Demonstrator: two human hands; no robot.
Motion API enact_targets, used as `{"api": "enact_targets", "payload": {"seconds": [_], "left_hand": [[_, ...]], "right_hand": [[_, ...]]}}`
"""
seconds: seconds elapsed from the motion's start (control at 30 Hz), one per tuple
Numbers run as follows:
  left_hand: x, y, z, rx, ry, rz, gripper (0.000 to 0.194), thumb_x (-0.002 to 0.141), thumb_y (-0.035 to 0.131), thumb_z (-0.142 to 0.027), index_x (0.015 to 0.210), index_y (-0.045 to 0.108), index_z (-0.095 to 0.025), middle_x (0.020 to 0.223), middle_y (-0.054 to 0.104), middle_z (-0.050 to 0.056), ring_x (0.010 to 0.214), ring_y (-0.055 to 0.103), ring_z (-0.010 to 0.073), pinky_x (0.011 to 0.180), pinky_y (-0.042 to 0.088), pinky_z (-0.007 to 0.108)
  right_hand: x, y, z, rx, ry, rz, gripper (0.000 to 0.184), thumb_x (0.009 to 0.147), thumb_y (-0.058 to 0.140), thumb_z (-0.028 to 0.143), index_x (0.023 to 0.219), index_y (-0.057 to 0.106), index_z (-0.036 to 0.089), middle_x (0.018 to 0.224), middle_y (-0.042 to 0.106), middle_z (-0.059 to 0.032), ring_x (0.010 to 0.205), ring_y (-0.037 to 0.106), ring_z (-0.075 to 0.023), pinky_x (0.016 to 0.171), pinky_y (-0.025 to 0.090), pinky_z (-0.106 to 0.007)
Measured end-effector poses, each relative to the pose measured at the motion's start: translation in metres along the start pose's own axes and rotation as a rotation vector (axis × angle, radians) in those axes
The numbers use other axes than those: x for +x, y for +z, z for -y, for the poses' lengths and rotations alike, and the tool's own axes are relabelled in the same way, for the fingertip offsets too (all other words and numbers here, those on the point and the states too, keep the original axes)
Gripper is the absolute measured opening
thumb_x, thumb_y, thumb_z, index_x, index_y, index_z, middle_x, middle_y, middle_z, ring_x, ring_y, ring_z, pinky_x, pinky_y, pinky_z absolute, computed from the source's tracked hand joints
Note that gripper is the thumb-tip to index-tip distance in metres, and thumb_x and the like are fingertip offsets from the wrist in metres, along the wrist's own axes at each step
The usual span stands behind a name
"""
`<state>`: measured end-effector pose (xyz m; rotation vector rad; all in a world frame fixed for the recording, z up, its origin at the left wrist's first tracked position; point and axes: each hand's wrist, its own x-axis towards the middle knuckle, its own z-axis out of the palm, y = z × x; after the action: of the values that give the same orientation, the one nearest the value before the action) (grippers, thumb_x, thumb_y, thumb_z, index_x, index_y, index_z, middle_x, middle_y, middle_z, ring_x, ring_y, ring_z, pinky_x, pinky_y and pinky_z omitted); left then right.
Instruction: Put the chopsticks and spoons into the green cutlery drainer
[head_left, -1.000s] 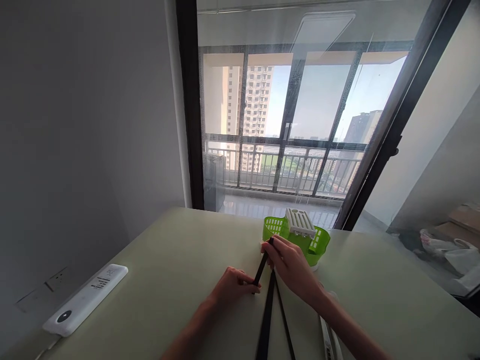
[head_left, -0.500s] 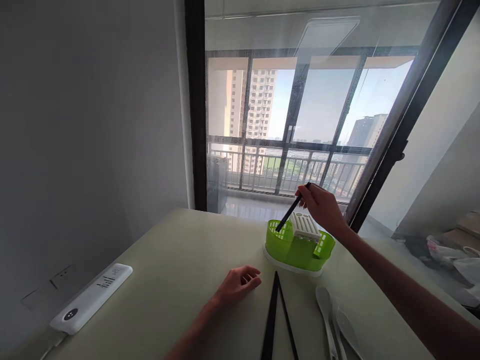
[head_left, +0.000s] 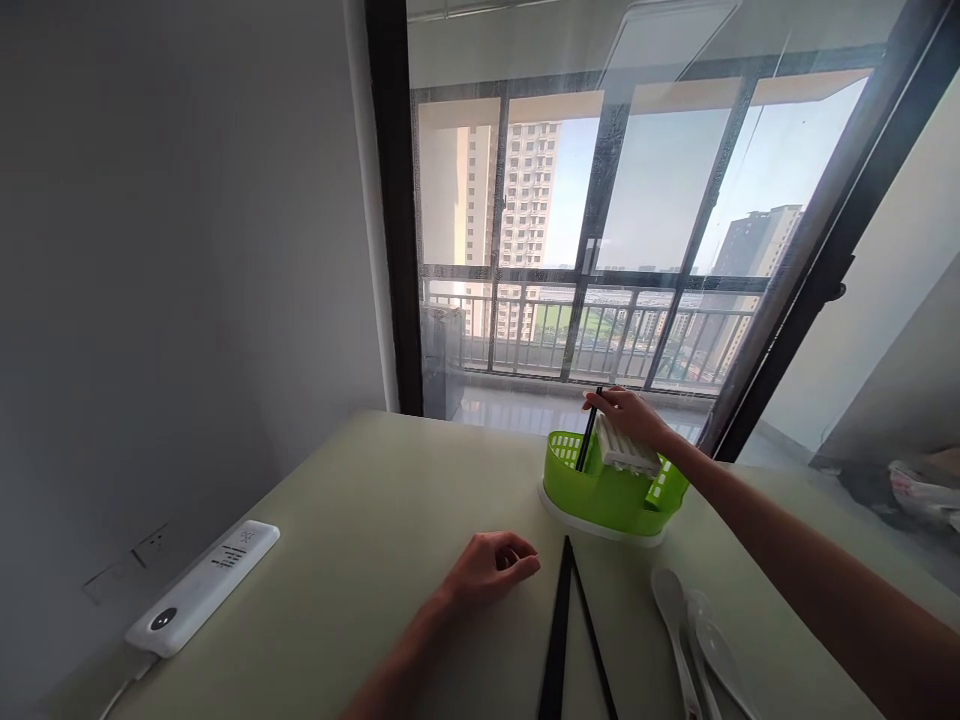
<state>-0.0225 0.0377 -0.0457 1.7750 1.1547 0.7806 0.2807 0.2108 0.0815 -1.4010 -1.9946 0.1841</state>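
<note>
My right hand [head_left: 628, 412] pinches a pair of black chopsticks [head_left: 589, 440] near their top ends. Their lower ends are down inside the left compartment of a green utensil holder [head_left: 600, 498], and they stand slightly tilted. A white slatted piece [head_left: 626, 450] covers the holder's middle, partly behind my right hand and wrist. My left hand [head_left: 495, 567] rests on the table, loosely curled, thumb apart from the fingers, with nothing visible in it. Just right of it lie more black chopsticks [head_left: 556, 630], their far tips meeting in front of the holder.
Several white spoons [head_left: 675, 610] lie on the pale table [head_left: 360, 560] at the front right. A long white power strip [head_left: 206, 585] with a cable is at the left, by the grey wall. Beyond the table's far edge stands a dark-framed glass door [head_left: 397, 300].
My right hand has moved down with the chopsticks, which are now steeper and deeper in the holder's left compartment. My left hand is barely changed. The view has shifted slightly.
</note>
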Motion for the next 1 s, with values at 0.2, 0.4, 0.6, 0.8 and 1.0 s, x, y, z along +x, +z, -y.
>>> {"api": "enact_targets", "payload": {"seconds": [0.2, 0.4, 0.6, 0.8, 1.0], "left_hand": [[-0.001, -0.002, -0.002, 0.005, 0.016, 0.014, 0.041, 0.087, 0.065, -0.053, 0.100, 0.078, -0.016, 0.079, 0.071, 0.003, 0.070, 0.059, 0.0139, 0.063, 0.045, 0.023], [-0.001, -0.001, -0.001, 0.009, 0.027, 0.007, 0.038, 0.087, 0.066, -0.050, 0.097, 0.078, -0.015, 0.075, 0.070, 0.002, 0.066, 0.059, 0.0136, 0.060, 0.044, 0.023], [0.000, 0.001, 0.003, 0.017, 0.044, 0.005, 0.038, 0.088, 0.066, -0.050, 0.098, 0.078, -0.015, 0.080, 0.074, 0.003, 0.068, 0.062, 0.0146, 0.062, 0.046, 0.024], [0.003, 0.002, 0.008, 0.031, 0.059, -0.003, 0.039, 0.090, 0.064, -0.050, 0.097, 0.077, -0.015, 0.082, 0.076, 0.004, 0.069, 0.063, 0.0147, 0.061, 0.046, 0.023], [0.003, 0.001, 0.012, 0.059, 0.056, -0.001, 0.042, 0.091, 0.062, -0.054, 0.100, 0.077, -0.016, 0.085, 0.077, 0.004, 0.072, 0.065, 0.0152, 0.064, 0.048, 0.023]], "right_hand": [[0.002, 0.004, -0.005, -0.081, 0.119, -0.100, 0.048, 0.093, 0.052, 0.054, 0.097, 0.075, 0.011, 0.089, 0.072, -0.0133, 0.081, 0.066, -0.0256, 0.071, 0.047, -0.033], [-0.037, -0.004, 0.037, -0.138, 0.045, -0.358, 0.037, 0.096, 0.047, 0.038, 0.122, 0.061, 0.016, 0.126, 0.060, -0.0200, 0.114, 0.059, -0.0318, 0.090, 0.047, -0.043], [-0.120, -0.020, 0.105, -0.185, -0.323, -0.140, 0.021, 0.101, 0.046, 0.034, 0.110, 0.063, 0.023, 0.091, 0.072, -0.0048, 0.071, 0.066, -0.0189, 0.064, 0.043, -0.030], [-0.193, 0.021, 0.100, -0.281, 0.050, 0.500, 0.018, 0.095, 0.058, 0.034, 0.085, 0.068, 0.024, 0.074, 0.075, -0.0020, 0.067, 0.070, -0.0208, 0.055, 0.031, -0.028], [-0.229, 0.062, 0.093, -0.379, 0.194, 0.606, 0.042, 0.103, 0.045, 0.048, 0.091, 0.072, 0.018, 0.096, 0.078, -0.0160, 0.093, 0.074, -0.0353, 0.069, 0.046, -0.036]]}}
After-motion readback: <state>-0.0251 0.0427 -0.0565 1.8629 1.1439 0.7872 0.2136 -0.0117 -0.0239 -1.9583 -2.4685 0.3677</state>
